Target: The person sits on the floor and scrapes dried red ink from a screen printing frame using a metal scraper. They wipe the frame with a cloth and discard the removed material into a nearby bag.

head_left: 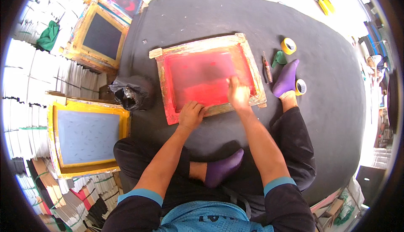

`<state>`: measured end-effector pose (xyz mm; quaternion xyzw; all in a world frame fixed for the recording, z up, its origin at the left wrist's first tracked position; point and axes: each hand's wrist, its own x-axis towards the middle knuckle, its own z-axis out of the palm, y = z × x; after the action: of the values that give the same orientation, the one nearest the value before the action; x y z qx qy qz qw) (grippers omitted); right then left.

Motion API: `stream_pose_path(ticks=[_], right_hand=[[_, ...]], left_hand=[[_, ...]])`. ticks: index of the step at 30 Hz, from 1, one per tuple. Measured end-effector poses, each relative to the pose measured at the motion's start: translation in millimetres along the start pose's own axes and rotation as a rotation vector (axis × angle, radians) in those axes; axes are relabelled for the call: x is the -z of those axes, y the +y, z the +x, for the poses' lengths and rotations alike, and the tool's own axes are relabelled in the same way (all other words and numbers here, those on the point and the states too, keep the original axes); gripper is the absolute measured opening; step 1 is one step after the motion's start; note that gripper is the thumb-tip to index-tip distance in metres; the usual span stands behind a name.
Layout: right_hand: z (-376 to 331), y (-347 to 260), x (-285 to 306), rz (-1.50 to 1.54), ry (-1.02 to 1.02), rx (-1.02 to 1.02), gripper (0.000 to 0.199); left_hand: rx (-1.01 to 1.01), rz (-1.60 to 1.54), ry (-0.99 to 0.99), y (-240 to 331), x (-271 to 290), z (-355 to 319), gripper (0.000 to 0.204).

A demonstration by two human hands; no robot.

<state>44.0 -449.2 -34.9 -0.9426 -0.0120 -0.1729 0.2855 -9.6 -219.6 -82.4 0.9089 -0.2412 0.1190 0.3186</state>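
A wooden screen-printing frame [203, 48] with red-stained mesh lies flat on the dark padded surface before me. My left hand [192, 115] rests on its near rim toward the left, with the fingers curled over the edge. Over the right part of the mesh, my right hand [239, 94] is closed, its fingers bunched together near the red surface. Whatever it may hold is hidden and slightly blurred. A darker, hazy patch shows in the middle of the red mesh.
Right of the frame lie a slim cutter-like tool [267, 68], a green cloth scrap [279, 59] and yellow tape rolls [288, 46]. A black plastic bag [131, 94] stands at left. More frames [89, 142] lean against stacked paper bundles [25, 63]. My purple-socked foot [286, 78] is beside the tools.
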Motion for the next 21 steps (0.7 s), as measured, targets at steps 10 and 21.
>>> stream_pose_path(ticks=[10,21], right_hand=[[4,43,79,0.161,0.125,-0.099,0.012],[-6,72,123,-0.433,-0.376,-0.387,0.038]], left_hand=[[0.266,-0.065,0.133,-7,-4,-4,0.025],[0.001,0.215,-0.064,24,-31,13,0.029]])
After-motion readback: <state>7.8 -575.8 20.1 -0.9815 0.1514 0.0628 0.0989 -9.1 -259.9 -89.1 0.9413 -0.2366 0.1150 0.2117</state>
